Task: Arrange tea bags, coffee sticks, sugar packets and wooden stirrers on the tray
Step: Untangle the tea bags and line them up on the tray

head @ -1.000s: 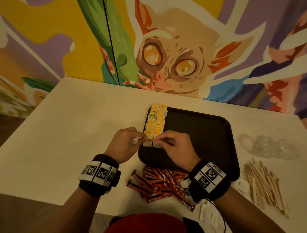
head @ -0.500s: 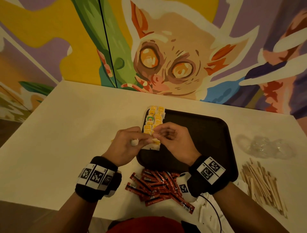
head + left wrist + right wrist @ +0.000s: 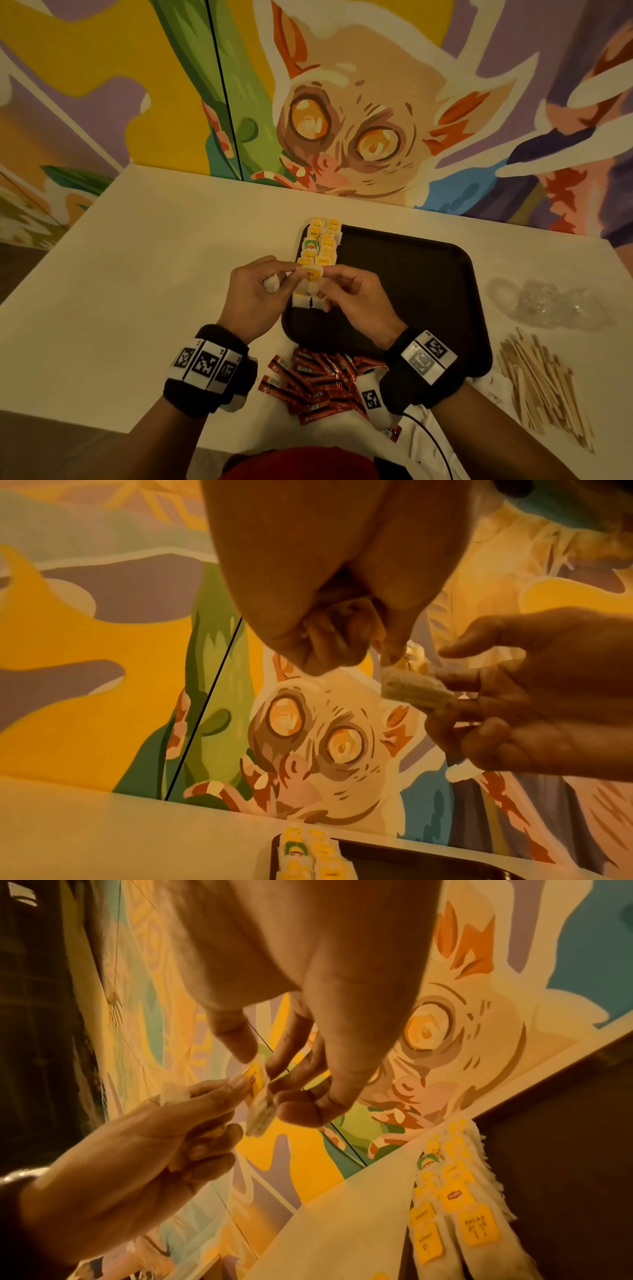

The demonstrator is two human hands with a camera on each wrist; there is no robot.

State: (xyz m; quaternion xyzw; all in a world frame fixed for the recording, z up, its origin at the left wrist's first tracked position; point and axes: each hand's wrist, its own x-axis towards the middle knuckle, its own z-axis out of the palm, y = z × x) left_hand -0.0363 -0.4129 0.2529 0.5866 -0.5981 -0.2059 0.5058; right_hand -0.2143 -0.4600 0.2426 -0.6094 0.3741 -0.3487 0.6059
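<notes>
Nearest, red coffee sticks (image 3: 318, 383) lie in a loose heap on the table (image 3: 137, 274) between the two wrists, just short of the tray's near edge. To the right, well apart from the heap, wooden stirrers (image 3: 544, 387) lie in a pile, with crumpled clear plastic (image 3: 548, 305) beyond them. Above the near left part of the dark tray (image 3: 428, 291), both hands meet over one tea bag (image 3: 310, 279): the left hand (image 3: 255, 301) pinches it from the left with thumb and forefinger, its other fingers curled round a second, bunched-up white bag (image 3: 271, 286); the right hand (image 3: 356, 305) pinches the first bag from the right, near its yellow tag, its remaining fingers loosely bent. The right wrist view shows that bag hanging clear of the tray. Farther back, more tea bags (image 3: 320, 241) lie in two overlapping rows along the tray's left edge, yellow tags up, one tag green. Behind the table stands a painted mural (image 3: 342, 130) of a wide-eyed animal.
</notes>
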